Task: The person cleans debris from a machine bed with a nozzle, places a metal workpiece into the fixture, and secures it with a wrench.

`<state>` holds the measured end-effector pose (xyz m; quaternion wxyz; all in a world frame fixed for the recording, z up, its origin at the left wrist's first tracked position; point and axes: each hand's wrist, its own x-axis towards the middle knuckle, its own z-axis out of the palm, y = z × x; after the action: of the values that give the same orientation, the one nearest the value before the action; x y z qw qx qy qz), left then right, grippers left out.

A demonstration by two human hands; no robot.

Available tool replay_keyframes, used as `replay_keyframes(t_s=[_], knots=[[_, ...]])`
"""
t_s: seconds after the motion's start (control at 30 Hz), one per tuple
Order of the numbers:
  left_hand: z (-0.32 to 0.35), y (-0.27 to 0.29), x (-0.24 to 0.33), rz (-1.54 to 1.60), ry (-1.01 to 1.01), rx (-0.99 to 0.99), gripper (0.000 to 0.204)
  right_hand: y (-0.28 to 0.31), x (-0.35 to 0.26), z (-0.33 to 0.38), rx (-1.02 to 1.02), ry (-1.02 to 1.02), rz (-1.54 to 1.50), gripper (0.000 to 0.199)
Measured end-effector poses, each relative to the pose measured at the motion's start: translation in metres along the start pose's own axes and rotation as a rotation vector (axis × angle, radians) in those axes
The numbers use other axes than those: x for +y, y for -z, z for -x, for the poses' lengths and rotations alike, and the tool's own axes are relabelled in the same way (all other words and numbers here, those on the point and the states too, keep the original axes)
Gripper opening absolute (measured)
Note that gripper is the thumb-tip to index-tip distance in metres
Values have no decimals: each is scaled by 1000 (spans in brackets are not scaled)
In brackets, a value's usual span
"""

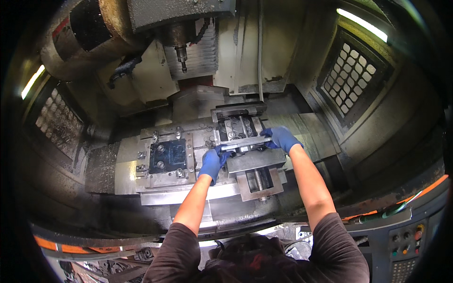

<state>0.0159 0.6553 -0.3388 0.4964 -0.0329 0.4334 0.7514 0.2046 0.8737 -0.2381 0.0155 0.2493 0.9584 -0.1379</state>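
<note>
Both my hands wear blue gloves and reach into a machine's working space. A long flat metal bar point(246, 143) lies across the opening of a machine vise point(255, 162). My left hand point(213, 163) is closed around the bar's left end, fingers curled under it. At the other end, my right hand point(282, 138) grips the bar with its fingertips partly hidden. Whether the bar touches the vise jaws, I cannot tell. Behind it, the vise bed shows a rod and scattered chips. The vise screw point(258, 180) runs toward me in its frame.
Left of the vise, a dark square plate point(168, 156) is clamped on the machine table point(160, 197). A spindle with a tool point(181, 56) hangs above and behind. A control panel point(406, 245) with buttons stands at the lower right. Grilled windows point(349, 78) flank both sides.
</note>
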Motion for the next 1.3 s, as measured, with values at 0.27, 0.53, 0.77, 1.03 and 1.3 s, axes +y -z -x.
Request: replay_keyframes(t_s=[0.27, 0.53, 0.77, 1.03, 1.3], knots=[[-44, 18, -6, 198, -100, 42, 24, -80, 71, 4, 458, 121, -904, 83], [-6, 46, -19, -1184, -809, -58, 37, -127, 69, -27, -80, 181, -1100, 31], [-18, 36, -8, -1496, -1166, -101, 41, -111, 72, -23, -214, -323, -1757, 27], [-119, 12, -2, -1381, -1017, 276, 25, -70, 66, -43, 74, -69, -1117, 60], [-60, 19, -39, -243, -581, 32, 29, -121, 117, -20, 40, 55, -530, 26]])
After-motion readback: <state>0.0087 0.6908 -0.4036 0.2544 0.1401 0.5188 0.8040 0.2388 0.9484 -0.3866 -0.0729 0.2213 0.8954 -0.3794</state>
